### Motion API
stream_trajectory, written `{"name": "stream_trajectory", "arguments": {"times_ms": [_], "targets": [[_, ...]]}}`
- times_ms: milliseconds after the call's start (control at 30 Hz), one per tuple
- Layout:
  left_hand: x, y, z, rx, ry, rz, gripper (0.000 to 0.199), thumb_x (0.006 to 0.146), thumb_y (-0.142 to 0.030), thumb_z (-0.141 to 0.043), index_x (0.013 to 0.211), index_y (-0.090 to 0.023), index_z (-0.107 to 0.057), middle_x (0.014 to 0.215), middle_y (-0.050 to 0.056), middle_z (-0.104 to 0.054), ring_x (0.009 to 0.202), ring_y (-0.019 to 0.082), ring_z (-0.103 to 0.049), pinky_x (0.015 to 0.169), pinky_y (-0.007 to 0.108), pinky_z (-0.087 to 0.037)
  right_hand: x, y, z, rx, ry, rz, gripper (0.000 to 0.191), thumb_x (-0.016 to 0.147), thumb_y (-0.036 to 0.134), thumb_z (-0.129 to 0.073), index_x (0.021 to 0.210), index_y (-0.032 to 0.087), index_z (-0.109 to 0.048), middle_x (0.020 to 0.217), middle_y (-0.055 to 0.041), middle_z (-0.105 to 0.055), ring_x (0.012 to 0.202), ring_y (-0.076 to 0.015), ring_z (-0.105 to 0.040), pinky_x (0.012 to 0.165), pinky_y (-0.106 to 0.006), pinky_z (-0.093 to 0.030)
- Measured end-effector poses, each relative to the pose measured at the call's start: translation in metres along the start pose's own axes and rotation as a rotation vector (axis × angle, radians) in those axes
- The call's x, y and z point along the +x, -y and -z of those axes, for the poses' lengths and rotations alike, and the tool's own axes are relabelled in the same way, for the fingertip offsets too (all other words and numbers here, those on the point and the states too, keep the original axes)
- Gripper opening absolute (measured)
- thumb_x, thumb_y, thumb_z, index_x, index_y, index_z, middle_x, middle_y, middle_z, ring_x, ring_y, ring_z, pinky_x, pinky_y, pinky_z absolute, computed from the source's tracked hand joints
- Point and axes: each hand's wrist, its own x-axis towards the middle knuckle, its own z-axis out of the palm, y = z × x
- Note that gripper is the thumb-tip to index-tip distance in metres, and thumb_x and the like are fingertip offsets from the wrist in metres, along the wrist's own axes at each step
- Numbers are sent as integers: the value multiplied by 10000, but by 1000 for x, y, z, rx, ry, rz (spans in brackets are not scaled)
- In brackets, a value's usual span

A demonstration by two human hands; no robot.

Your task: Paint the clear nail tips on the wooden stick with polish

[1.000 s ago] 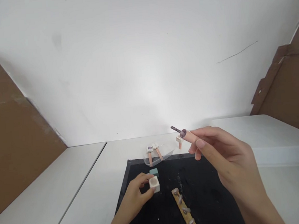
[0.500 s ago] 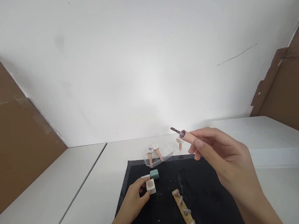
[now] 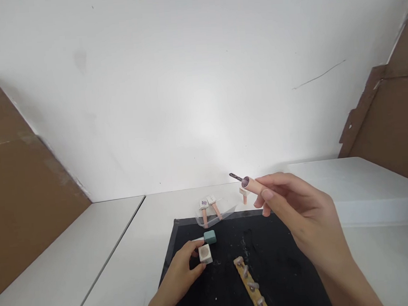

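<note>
Leftward, by a little, is where the left hand (image 3: pixel 183 268) has taken the block (image 3: pixel 205 254) since a second ago, so that more of the teal piece (image 3: pixel 209 237) and its pale stick (image 3: pixel 198 240) now shows. Set against the same frame, the right hand (image 3: pixel 303 211) keeps nearly the same place and the same grasp.

That right hand pinches the cap (image 3: pixel 255 186) between thumb and fingers, raised at the right, in front of the table's far part. The cap's long axis slants from the fingers at lower right to upper left; its hollow end faces upper left, and the dark brush (image 3: pixel 235 176) sticks out of it the same way, toward the wall (image 3: pixel 200 101).

Thumb and fingers of the left hand grip the block by its sides over the mat (image 3: pixel 285 250), near the teal piece; its face with the round tan mark is turned up toward the camera. The pale stick points left from the teal piece.

Right of the block lies the strip (image 3: pixel 251 294), its long axis running from upper left down to lower right, with grey tips (image 3: pixel 253 286) along it. At the mat's far edge, a clear tray (image 3: pixel 230 211) holds two white heads whose pink stems point back toward the person.
</note>
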Motion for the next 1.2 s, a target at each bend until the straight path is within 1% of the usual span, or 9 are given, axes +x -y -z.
{"name": "stream_trajectory", "arguments": {"times_ms": [233,433,567,700,867,933,1000,1067,1200], "targets": [[-10,-24,5,108,-44,-6,469,803,-192,-503,1270,-198,-537,1272,141,-553,1229,327,-488,1047,484,-360,0,-1,6,-3,-1,14,87,912,297,-647,899,287,-732,784,7,-717,635,-148,-629,646,-280,-574],[-15,-43,-31,47,209,-45,654,630,-70,-597,1267,-215,-579,1231,102,-610,1015,252,-581,962,387,-444,-1,2,8,4,-10,20,77,907,285,-654,893,288,-730,808,16,-741,627,-130,-617,640,-252,-563],[-8,-43,-53,-19,287,-38,956,617,-79,-632,1509,-245,-331,1401,119,-541,949,229,-577,932,385,-467,-4,4,9,7,10,28,85,914,284,-647,911,287,-732,837,10,-740,651,-130,-622,629,-239,-554],[3,-38,-65,-66,318,-44,1018,642,-87,-625,1555,-259,-209,1500,127,-468,834,187,-583,822,350,-511,-7,6,9,12,20,44,95,915,263,-641,905,284,-733,784,13,-715,648,-136,-629,618,-242,-549],[10,-35,-71,-33,297,-117,908,631,-92,-688,1475,-264,-400,1351,86,-592,1128,264,-557,986,376,-416,-8,7,7,51,23,63,87,901,246,-647,909,274,-729,778,9,-719,635,-144,-633,602,-254,-546],[9,-36,-69,-10,298,-138,778,608,-150,-759,1354,-234,-552,1202,81,-646,1072,277,-576,951,381,-420,-8,8,7,40,18,65,89,903,249,-645,906,280,-729,781,14,-720,635,-138,-626,607,-249,-539],[6,-39,-65,2,311,-156,534,572,-212,-813,1094,-208,-702,1049,64,-661,971,268,-584,870,368,-435,-7,7,9,16,9,52,91,906,262,-645,906,286,-733,800,15,-726,637,-131,-617,610,-244,-530],[2,-46,-58,-6,316,-182,287,548,-238,-830,808,-197,-716,937,42,-643,930,252,-562,827,348,-425,-5,5,11,2,-15,26,78,897,281,-662,899,286,-740,787,16,-724,634,-130,-614,600,-244,-520],[-8,-69,-29,-111,273,-225,304,530,-185,-818,788,-195,-655,842,-1,-610,786,189,-540,706,299,-413,1,2,18,13,-79,3,63,876,305,-691,876,275,-747,745,11,-705,639,-144,-619,570,-257,-511]]}}
